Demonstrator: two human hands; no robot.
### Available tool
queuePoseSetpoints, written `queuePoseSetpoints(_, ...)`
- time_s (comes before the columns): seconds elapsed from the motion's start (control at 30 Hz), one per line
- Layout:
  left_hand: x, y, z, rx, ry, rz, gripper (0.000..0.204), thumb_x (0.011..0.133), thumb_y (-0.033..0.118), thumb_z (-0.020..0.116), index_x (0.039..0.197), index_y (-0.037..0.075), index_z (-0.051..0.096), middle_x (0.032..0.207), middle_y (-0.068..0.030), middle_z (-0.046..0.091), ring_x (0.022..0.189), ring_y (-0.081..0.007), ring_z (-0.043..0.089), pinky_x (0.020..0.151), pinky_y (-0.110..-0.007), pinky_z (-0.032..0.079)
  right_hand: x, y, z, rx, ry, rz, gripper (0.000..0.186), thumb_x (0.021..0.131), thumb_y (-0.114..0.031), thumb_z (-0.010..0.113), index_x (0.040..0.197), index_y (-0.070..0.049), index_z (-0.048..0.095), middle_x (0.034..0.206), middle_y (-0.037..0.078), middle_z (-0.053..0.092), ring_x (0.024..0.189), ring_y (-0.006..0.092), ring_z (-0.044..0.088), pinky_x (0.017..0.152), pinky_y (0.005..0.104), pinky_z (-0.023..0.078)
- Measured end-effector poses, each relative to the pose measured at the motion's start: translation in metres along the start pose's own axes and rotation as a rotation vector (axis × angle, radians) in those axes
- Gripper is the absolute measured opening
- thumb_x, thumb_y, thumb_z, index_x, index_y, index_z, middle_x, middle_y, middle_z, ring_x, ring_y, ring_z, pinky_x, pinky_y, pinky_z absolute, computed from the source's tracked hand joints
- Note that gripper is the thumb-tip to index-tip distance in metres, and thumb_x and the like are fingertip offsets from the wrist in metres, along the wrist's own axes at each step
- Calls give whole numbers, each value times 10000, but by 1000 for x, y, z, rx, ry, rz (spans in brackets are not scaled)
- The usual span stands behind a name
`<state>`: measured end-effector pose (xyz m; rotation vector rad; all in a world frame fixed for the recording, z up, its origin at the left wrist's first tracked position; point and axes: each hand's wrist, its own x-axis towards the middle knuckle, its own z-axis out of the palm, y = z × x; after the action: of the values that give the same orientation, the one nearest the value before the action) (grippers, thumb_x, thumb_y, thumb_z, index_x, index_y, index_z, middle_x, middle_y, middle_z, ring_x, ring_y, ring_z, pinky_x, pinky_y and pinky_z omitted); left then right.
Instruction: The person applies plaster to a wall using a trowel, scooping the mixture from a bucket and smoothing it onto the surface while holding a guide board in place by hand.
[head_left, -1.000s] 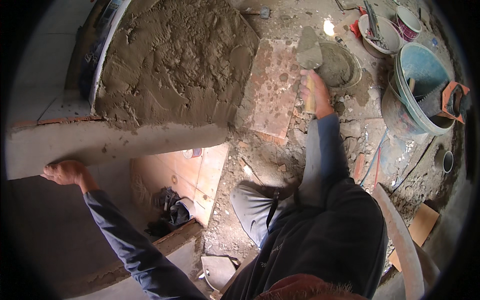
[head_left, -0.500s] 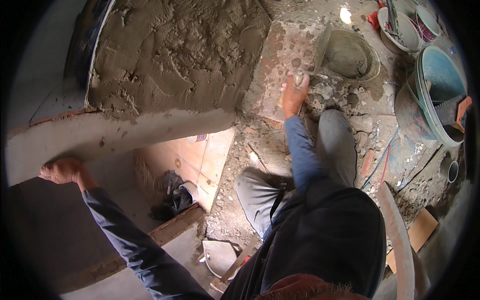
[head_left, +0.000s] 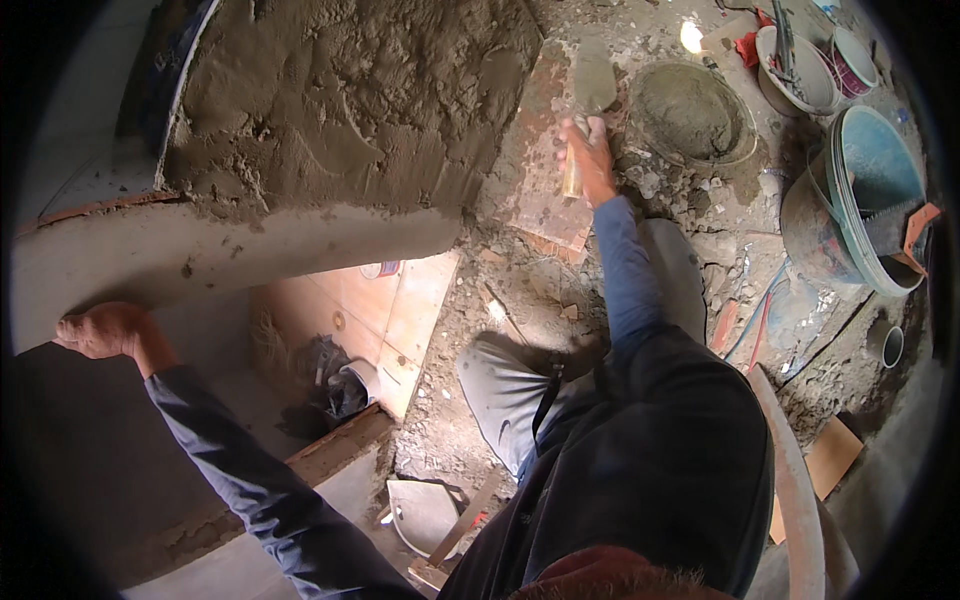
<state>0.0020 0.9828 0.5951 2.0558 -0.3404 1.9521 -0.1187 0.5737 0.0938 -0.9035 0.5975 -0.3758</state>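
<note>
My right hand (head_left: 587, 155) is closed round the handle of a trowel (head_left: 595, 82), its mortar-smeared blade pointing away from me over a dirty board (head_left: 545, 130). Just right of the blade sits a round basin of wet mortar (head_left: 690, 115). At the far left, my left hand (head_left: 105, 330) grips the lower edge of a smooth pale ledge (head_left: 300, 240), the fingers curled and partly hidden. Above that ledge spreads a thick, rough layer of wet mortar (head_left: 350, 100).
Stacked blue-green buckets (head_left: 880, 160), with a saw (head_left: 905, 235) in them, stand at right. Beyond are a tool-filled bucket (head_left: 790, 70) and smaller pail (head_left: 853, 65). Below the ledge is a recess holding a black plastic bag (head_left: 330, 385). Rubble covers the floor; a curved strip (head_left: 795, 490) rises at lower right.
The trowel has turned, its blade swinging from beside the basin's left rim to over the board, pointing away. My left hand stays at the ledge; the view has shifted slightly.
</note>
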Motion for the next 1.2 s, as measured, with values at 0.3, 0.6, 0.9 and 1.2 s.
queuePoseSetpoints(0.3,10,-27,4,15,28,88,494,1050,380,395,1069,-67,603,1113,-235,614,1010,-327,578,919,-420,477,16,133,22,558,-347,599,438,933,-592,639,970,-160,570,700,-74,466,534,53,430,480,232,417)
queuePoseSetpoints(0.6,38,-104,-7,555,5,464,304,1008,141,329,1053,-34,573,1090,-205,594,985,-331,609,865,-409,522,16,127,118,861,-359,654,332,940,-430,704,841,-215,471,668,-90,421,519,38,398,467,221,346)
queuePoseSetpoints(0.9,3,-9,-1,56,-12,101,460,1055,327,337,1066,-57,590,1123,-226,588,1005,-366,575,904,-436,477,-9,37,173,765,-473,484,387,955,-478,672,874,-172,449,673,-49,459,512,72,444,462,276,394)
queuePoseSetpoints(1.2,-8,25,2,-118,-20,-116,493,1074,357,321,1097,-43,608,1202,-208,595,1086,-363,575,944,-434,470,-42,-1,204,443,-378,254,331,957,-367,668,1049,-120,468,639,7,503,441,125,503,383,328,452)
